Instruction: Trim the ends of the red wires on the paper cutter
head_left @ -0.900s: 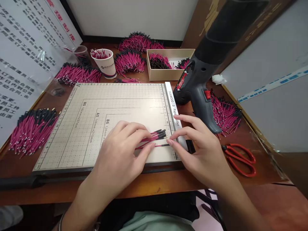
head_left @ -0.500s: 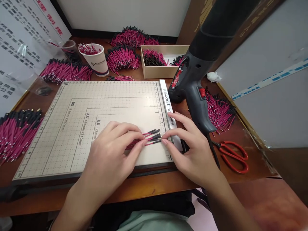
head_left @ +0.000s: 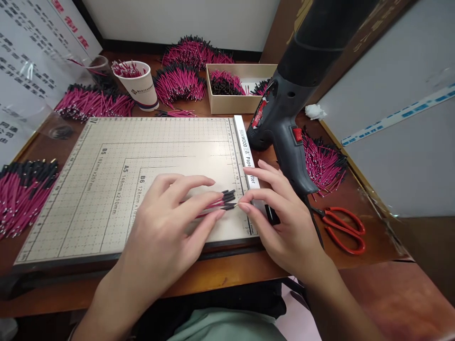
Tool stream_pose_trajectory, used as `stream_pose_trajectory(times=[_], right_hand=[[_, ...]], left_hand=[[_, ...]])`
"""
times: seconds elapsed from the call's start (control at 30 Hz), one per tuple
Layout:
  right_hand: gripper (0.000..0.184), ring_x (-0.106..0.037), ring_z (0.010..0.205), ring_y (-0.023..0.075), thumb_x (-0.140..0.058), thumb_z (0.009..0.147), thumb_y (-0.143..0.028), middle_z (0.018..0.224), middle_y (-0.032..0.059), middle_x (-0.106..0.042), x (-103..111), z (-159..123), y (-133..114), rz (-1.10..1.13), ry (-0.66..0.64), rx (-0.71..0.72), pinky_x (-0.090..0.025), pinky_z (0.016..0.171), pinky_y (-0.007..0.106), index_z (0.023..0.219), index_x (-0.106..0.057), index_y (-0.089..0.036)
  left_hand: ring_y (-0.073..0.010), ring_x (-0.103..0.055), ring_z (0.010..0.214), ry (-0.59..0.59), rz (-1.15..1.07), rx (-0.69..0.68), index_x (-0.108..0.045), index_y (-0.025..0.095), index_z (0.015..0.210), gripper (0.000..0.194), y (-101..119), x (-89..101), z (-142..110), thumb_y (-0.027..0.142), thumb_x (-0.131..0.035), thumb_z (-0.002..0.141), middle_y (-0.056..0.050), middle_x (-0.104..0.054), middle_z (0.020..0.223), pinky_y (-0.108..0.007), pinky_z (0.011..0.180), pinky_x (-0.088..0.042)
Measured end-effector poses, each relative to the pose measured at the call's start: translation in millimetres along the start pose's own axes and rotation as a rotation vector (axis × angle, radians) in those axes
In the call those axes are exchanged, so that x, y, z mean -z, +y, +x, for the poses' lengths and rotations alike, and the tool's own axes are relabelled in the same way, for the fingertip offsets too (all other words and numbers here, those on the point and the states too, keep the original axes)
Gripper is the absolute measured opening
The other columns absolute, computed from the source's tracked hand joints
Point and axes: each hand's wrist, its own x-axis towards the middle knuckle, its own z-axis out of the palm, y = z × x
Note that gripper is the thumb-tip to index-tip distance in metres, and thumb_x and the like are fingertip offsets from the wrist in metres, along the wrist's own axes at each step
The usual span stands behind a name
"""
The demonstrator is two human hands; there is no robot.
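Observation:
Several short pink wires with black sleeves lie on the gridded board of a paper cutter, their sleeved ends pointing right. My left hand is over the pink ends, thumb and a finger closing on the wires while another finger is raised; the palm hides the far ends. From the right, my right hand pinches with thumb and forefinger at the metal tip of the nearest wire. Its other fingers are spread above the cutter's white edge strip.
A black heat gun stands right of the cutter, with red-handled scissors in front. Behind are a paper cup of wires, a cardboard box and wire piles. More wire piles lie left and right.
My left hand has shifted slightly right along the wires and one finger has lifted. The right hand stays at the wire tips, its fingers a little more raised.

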Motion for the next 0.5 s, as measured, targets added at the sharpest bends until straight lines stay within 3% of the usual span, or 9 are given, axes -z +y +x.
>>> stream_pose_trajectory(times=[0.17,0.33,0.5], right_hand=[[0.005,-0.054,0.141,0.0277,-0.061,0.097,-0.017,0.135,0.0093,-0.065,5.0,-1.1,-12.9,-0.038,0.023,-0.014,-0.039,0.120,0.065,0.099,-0.063,-0.022],[0.012,-0.066,0.124,0.0202,-0.068,0.092,-0.012,0.120,0.0079,-0.072,-4.5,-4.8,-29.7,0.044,0.194,-0.099,-0.051,0.116,0.043,0.101,-0.068,-0.020],[0.022,-0.068,0.117,0.0205,-0.069,0.086,-0.005,0.113,0.0100,-0.074,-16.7,-6.9,-32.3,0.074,0.252,-0.058,-0.052,0.114,0.044,0.106,-0.070,-0.017]], left_hand=[[-0.0200,-0.055,0.099,-0.004,-0.071,-0.002,-0.074,0.018,0.102,0.011,2.2,-1.8,0.5,0.016,-0.064,0.099,-0.006,-0.070,0.108,-0.034,0.085,-0.052],[-0.0156,-0.056,0.088,0.050,-0.148,0.077,-0.071,0.019,0.102,0.009,7.3,-3.7,-0.4,0.015,-0.063,0.100,-0.002,-0.071,0.093,-0.030,0.078,-0.051],[-0.0133,-0.057,0.087,0.055,-0.183,0.136,-0.069,0.021,0.102,0.008,8.4,-4.8,-3.5,0.015,-0.065,0.099,0.001,-0.071,0.092,-0.027,0.077,-0.051]])
